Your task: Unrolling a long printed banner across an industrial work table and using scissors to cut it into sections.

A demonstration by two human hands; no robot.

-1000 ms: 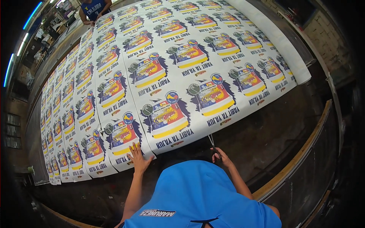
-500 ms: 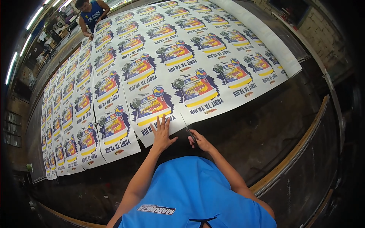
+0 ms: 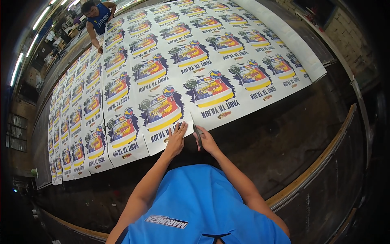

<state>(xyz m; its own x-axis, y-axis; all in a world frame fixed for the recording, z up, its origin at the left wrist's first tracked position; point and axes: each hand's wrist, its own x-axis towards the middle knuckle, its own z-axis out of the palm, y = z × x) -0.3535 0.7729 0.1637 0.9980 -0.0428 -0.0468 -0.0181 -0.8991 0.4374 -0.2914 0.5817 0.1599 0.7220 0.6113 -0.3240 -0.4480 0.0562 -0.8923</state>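
Since half a second ago, our right hand (image 3: 207, 141) has moved up toward the near edge of the wide white sheet printed with rows of colourful designs (image 3: 174, 73), bringing slim metal scissors with dark handles (image 3: 198, 135) to a short slit there. Our right fingers, wrapped round the handles, hide part of them; we cannot tell how far apart the blades stand. Far rows run past the upper rim. Our left hand (image 3: 175, 139) lies palm down just beside the slit, fingers spread, partly covering one print. Both bare forearms angle inward over our bright blue shirt (image 3: 191, 199). Beneath the sheet we see a broad dark table (image 3: 260, 138); a thick white roll (image 3: 292, 38) borders the right. At upper left, a co-worker in a blue sleeveless top (image 3: 97, 20) leans over it, near glowing tube lights (image 3: 17, 69).
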